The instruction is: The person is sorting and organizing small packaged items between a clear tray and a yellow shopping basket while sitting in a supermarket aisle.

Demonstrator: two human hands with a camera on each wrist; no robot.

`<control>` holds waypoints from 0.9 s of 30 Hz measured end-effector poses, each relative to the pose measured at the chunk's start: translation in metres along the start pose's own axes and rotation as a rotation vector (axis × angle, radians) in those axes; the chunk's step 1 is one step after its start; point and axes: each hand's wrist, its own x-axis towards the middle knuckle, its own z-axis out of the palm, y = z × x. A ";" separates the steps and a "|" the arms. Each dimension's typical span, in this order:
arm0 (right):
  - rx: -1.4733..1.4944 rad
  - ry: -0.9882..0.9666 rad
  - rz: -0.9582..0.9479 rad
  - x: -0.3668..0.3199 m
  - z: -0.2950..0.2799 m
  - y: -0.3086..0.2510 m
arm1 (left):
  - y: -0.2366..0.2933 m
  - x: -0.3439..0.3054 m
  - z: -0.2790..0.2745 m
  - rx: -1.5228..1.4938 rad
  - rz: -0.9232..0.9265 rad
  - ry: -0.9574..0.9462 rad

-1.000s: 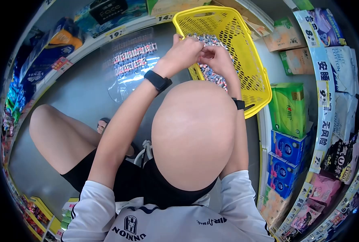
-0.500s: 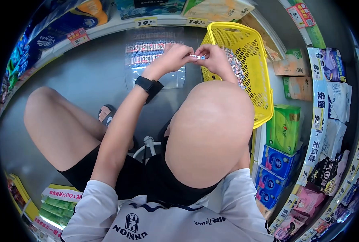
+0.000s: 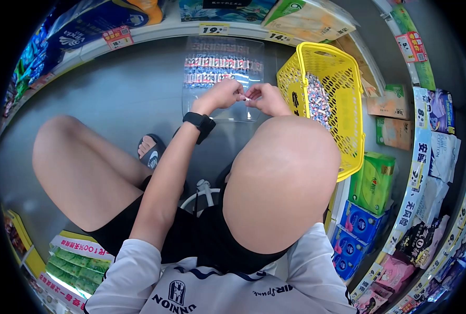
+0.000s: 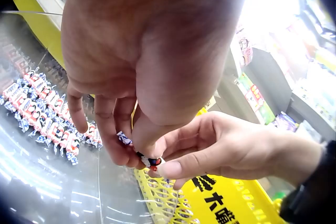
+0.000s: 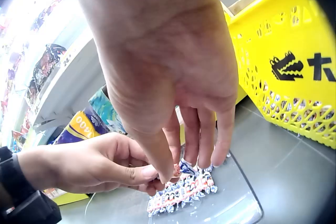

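Observation:
My left hand (image 3: 225,95) and right hand (image 3: 267,99) meet over the near right part of a clear plastic tray (image 3: 212,111). Between them is one small wrapped candy (image 4: 149,160) in white, red, blue and black, with twisted ends. Left thumb and fingers pinch one end; the right thumb and fingers pinch the other, seen in both wrist views. Rows of similar wrapped candies (image 3: 217,64) lie side by side in the tray. To the right stands a yellow basket (image 3: 352,152) holding a loose heap of candies (image 3: 318,99).
My raised bare knee (image 3: 288,167) lies between my body and the basket. Shelves with tissue packs (image 3: 371,180) run along the right, and a shelf edge with price tags (image 3: 214,29) runs behind the tray. Grey floor (image 3: 112,83) spreads to the left.
Both hands have moved from inside the basket leftward to the tray, bringing one candy with them. The head view has shifted, so basket and tray sit lower and farther right.

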 end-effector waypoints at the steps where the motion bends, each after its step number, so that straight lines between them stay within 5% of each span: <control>1: 0.009 -0.001 0.011 0.003 0.005 0.002 | -0.002 -0.003 0.001 0.013 0.015 0.047; 15: -0.062 0.123 0.057 0.067 0.061 0.014 | -0.054 0.018 0.008 -0.054 -0.233 0.168; 17: -0.114 0.264 0.182 0.077 0.073 0.023 | -0.060 0.022 0.022 0.183 -0.170 0.374; 27: -0.157 0.507 0.454 0.096 0.090 0.001 | -0.073 0.022 0.059 0.594 -0.138 0.320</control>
